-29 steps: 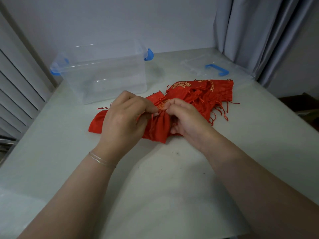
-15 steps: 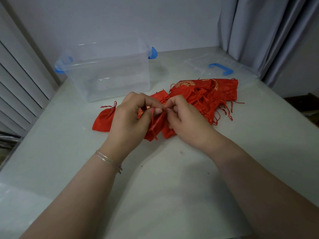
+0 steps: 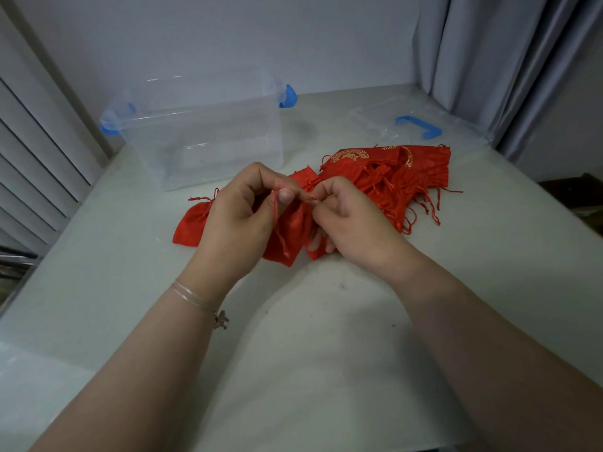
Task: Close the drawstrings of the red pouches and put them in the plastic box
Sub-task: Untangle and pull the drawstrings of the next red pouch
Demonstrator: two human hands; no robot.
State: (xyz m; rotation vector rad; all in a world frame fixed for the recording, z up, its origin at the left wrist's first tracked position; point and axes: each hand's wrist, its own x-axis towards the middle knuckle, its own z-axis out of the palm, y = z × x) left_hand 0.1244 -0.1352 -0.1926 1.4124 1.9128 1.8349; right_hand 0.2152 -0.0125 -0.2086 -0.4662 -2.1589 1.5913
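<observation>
Your left hand (image 3: 239,220): back toward camera, fingers curled, thumb and forefinger pinching red cord at top. Thin bracelet (image 3: 199,300) on your left wrist, small charm hanging at inner side. Your right hand (image 3: 350,220): fingers curled, thumb and forefinger pinching other cord end, lower fingers tucked under. Fingertips of both hands nearly touching at centre. Both your forearms bare, entering from bottom corners of view, converging toward middle. Wrists roughly level, slightly raised.
</observation>
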